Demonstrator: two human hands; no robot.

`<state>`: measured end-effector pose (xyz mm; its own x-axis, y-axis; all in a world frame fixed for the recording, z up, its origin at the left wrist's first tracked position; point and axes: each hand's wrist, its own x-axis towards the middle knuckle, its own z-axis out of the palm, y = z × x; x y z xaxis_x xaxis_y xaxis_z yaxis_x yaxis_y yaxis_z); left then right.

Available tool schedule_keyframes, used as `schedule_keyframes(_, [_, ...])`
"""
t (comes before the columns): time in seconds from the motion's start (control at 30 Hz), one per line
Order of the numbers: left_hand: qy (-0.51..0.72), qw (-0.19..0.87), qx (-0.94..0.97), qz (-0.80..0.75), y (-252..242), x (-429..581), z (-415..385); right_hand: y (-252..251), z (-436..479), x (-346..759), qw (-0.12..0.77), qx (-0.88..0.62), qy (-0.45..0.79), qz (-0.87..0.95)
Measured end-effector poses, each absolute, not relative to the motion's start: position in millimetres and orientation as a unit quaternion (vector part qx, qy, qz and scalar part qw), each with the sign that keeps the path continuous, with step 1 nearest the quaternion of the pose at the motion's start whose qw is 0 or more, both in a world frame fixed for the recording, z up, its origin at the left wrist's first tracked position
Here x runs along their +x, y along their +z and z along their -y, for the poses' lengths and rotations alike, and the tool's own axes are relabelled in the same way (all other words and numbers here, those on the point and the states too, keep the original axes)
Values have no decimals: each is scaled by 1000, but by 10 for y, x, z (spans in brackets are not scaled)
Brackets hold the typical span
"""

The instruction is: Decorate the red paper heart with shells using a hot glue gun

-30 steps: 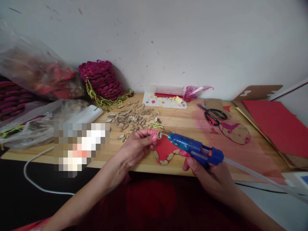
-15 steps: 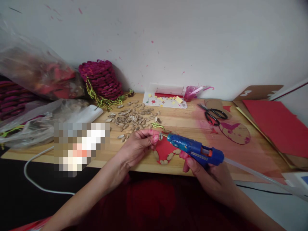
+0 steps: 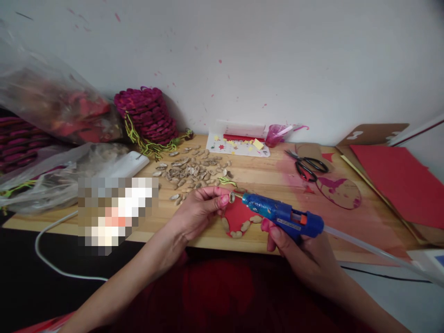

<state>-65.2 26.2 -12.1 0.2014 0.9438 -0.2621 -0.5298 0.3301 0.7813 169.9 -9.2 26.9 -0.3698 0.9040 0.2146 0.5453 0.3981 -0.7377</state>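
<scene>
A peanut shell half [image 3: 232,197] is pinched between the thumb and fingers of my left hand [image 3: 201,208]. My right hand [image 3: 294,249] is wrapped round the grip of a blue glue gun [image 3: 274,211], whose metal nozzle points left at the shell. From the back of the gun a long, clear glue stick [image 3: 360,252] trails to the right. Below both hands lies a red cutout [image 3: 237,216] with peanut shells along its edge; my hands and the gun hide part of it. Loose peanut shells [image 3: 194,171] are spread on the wood beyond my left hand.
Black-handled scissors [image 3: 305,165] and a cardboard oval [image 3: 340,193] lie at the right, near red sheets [image 3: 398,180]. Behind stand a woven purple basket [image 3: 145,115], a paper with stars [image 3: 239,145] and a pink cup [image 3: 275,135]. Plastic bags [image 3: 62,106] crowd the left.
The trigger fingers of my right hand have shifted slightly, and the orange part inside the glue gun sits a little differently. My left hand stays in place with the shell.
</scene>
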Motion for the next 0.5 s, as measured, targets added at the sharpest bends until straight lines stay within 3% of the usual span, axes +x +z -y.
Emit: schedule_keyframes(0.5, [504, 729, 272, -374, -118, -639, -272, 249, 86, 1716, 308, -471, 310, 767])
